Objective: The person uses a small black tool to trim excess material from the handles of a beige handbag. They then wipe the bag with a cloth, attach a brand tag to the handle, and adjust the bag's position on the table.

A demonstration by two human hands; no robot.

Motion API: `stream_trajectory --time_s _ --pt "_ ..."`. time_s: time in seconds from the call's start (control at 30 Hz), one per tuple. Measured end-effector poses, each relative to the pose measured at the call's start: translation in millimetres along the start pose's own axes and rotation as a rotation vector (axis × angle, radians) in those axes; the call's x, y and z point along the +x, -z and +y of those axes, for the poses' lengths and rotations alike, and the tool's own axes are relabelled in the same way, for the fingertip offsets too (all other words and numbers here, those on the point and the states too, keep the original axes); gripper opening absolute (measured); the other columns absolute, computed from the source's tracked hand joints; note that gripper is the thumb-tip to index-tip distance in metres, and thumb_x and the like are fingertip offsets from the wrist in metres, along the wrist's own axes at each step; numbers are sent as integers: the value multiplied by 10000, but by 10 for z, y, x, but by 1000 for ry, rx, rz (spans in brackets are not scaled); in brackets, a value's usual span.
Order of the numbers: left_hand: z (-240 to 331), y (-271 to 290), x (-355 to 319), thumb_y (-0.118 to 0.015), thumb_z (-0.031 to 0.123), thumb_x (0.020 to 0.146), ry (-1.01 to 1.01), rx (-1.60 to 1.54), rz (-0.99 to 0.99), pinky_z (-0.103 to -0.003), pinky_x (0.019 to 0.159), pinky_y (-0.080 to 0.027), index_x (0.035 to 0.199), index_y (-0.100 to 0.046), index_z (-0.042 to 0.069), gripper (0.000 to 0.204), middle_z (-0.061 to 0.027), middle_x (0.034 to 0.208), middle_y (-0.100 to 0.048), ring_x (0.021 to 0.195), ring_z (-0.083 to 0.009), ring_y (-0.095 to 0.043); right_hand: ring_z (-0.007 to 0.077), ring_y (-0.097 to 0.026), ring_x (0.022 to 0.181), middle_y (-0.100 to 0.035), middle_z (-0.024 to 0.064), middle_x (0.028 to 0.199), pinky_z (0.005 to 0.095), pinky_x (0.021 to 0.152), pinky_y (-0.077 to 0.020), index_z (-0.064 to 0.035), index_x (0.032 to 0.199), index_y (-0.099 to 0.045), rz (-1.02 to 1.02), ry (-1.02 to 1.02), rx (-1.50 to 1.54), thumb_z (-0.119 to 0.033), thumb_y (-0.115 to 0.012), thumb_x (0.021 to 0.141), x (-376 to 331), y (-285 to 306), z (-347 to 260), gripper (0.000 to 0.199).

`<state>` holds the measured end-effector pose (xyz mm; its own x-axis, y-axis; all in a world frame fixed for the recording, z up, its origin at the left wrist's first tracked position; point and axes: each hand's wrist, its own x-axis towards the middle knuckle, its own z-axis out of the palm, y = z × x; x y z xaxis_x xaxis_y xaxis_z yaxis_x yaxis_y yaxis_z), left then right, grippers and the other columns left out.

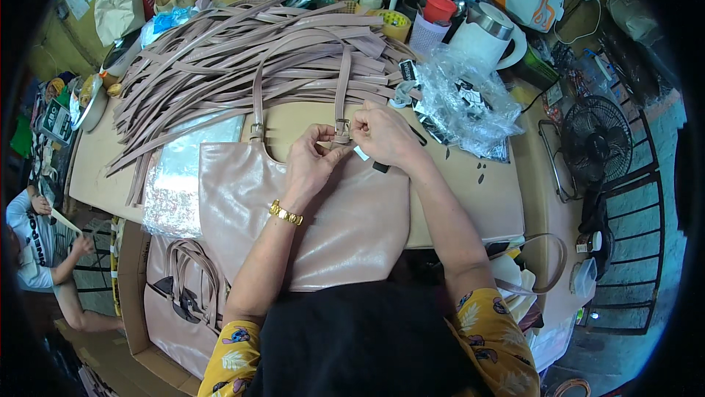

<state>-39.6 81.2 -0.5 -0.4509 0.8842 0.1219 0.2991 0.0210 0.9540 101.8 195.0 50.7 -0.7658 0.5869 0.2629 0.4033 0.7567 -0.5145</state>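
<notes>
Both hands pinch the small metal buckle (341,131) where a dusty-pink strap meets the glossy pink leather handbag (308,213) lying flat on the tan tabletop (470,191): left hand (308,158) and right hand (382,136) closed together, seemingly fastening it. Loose pink straps (242,59) are heaped behind.

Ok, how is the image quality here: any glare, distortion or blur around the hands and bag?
Head view: strong fisheye bend and black vignette at the rim; even light, soft sheen on the pink bag, brighter glare on the plastic sheet; left hand and right hand at the strap buckle are sharp.
</notes>
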Motion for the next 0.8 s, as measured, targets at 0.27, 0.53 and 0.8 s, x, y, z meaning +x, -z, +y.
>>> stream_trajectory --time_s 0.27,0.53,0.8 --pt "-2 17 24 -765 30 818 45 32 -46 -248 638 -527 1086 -625 -12 305 -59 958 -690 724 -101 -645 385 -630 803 -613 182 841 465 721 -486 -38 878 -728 37 154 -144 -96 -683 808 9 72 -71 102" --pt "-64 4 30 -745 7 827 30 -6 -49 -244 637 -523 1095 -624 -18 295 -55 969 -683 718 -97 -628 371 -643 767 -650 152 830 459 706 -503 -38 872 -714 109 96 -85 -87 -659 820 -41 82 -79 90" --pt "-24 7 13 -746 11 828 26 3 -26 -239 622 -510 1076 -634 -10 273 -48 912 -679 700 -90 -614 350 -646 808 -657 116 863 452 750 -495 -48 864 -689 92 32 -89 -101 -634 837 -7 130 -138 81"
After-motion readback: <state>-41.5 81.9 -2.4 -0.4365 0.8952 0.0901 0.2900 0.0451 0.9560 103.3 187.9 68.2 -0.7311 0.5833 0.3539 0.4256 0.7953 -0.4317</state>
